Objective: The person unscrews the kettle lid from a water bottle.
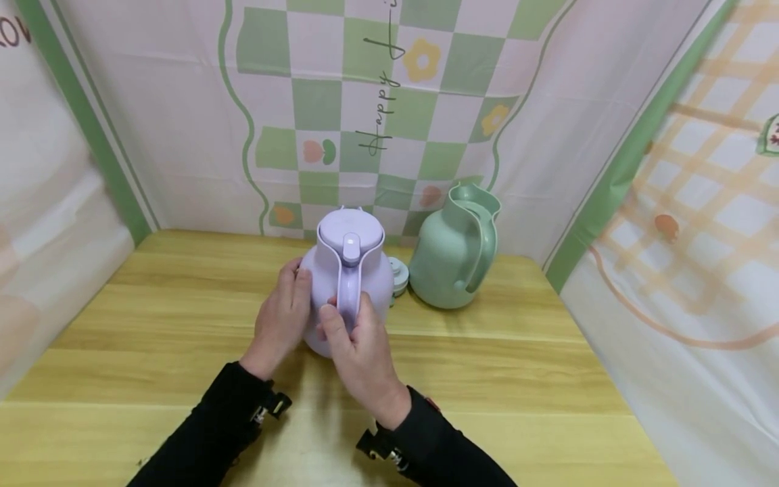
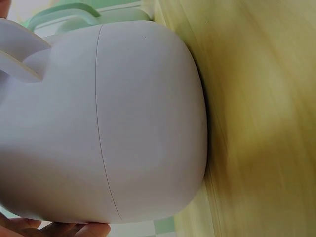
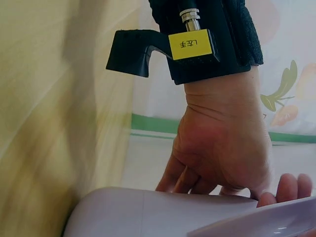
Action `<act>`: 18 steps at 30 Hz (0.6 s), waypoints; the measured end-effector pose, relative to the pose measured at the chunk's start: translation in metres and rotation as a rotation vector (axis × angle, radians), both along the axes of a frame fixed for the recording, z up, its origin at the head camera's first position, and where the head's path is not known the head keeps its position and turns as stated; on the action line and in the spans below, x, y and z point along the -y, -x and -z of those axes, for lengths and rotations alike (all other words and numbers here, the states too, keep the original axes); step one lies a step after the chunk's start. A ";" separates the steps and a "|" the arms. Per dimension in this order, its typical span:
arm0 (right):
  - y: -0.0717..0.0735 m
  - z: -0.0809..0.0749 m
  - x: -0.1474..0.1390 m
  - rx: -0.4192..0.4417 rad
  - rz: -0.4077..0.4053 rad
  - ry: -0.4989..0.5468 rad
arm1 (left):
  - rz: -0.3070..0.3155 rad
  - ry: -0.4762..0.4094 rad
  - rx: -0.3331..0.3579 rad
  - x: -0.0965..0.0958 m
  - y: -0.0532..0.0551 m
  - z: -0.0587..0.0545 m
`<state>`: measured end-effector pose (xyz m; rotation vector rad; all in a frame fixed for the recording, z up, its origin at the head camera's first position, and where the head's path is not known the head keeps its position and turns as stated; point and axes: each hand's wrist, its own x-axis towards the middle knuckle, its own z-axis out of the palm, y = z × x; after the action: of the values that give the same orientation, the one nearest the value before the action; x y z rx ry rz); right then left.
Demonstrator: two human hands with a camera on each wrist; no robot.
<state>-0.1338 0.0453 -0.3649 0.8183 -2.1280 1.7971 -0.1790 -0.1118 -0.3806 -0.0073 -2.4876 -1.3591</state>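
A lilac thermos jug (image 1: 325, 274) stands upright on the wooden table, its handle (image 1: 349, 291) facing me. My right hand (image 1: 365, 358) grips that handle, thumb on the near side; in the right wrist view a few of its fingers (image 3: 294, 187) show beside the handle. Along the jug's left side rests my left hand (image 1: 280, 318), fingers extended against the body. The left wrist view is mostly filled by the jug's smooth side (image 2: 143, 118), with left fingertips (image 2: 91, 229) touching it at the bottom edge. The jug's far side is hidden.
To the right stands a green thermos jug (image 1: 447, 257), handle toward the right front. A small pale round piece (image 1: 398, 274), partly hidden, sits between the two jugs. Patterned cloth (image 1: 182, 135) hangs behind and on both sides of the table (image 1: 487, 379).
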 end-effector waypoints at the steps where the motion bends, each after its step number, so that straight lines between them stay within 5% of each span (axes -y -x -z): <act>1: 0.000 0.000 0.000 0.003 -0.004 0.008 | 0.000 0.002 -0.001 -0.001 0.000 0.000; 18: 0.002 0.007 -0.009 -0.028 0.056 0.062 | 0.037 -0.001 -0.001 -0.012 0.000 0.000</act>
<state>-0.1357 0.0543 -0.3715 0.7575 -2.0461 1.8031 -0.1788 -0.0994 -0.3801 -0.0540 -2.4982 -1.3741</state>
